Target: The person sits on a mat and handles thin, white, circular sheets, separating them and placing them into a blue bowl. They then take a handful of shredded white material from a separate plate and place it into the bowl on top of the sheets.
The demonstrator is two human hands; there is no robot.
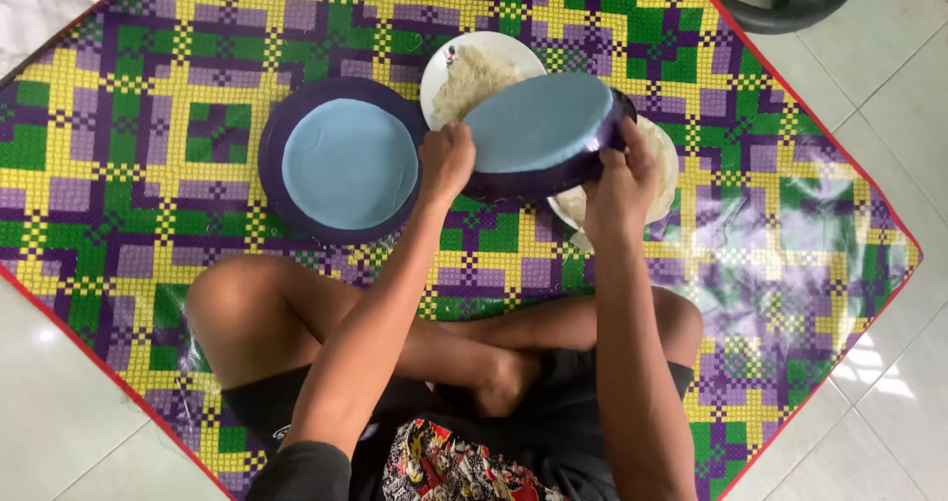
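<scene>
Sitting cross-legged on a checkered plastic mat [148, 146] in green, yellow and purple, spread over a pale tiled floor [59, 412], the person holds a round dark purple plate with a light blue centre [541, 131] tilted up off the mat, its blue face turned toward the camera. The left hand [444, 160] has its grip pinching the plate's left rim, and the right hand [617, 180] clamps the right rim, fingers curled over the edge.

Right behind the raised plate sits a white round plate [474, 67] with a heap of pale shredded food on it, partly hidden. Another whitish dish [664, 165] peeks out under the right hand; can't tell what's in it.

A second matching purple-and-blue plate [344, 160] lies flat on the mat just left of the left hand, close to but not touching it.
</scene>
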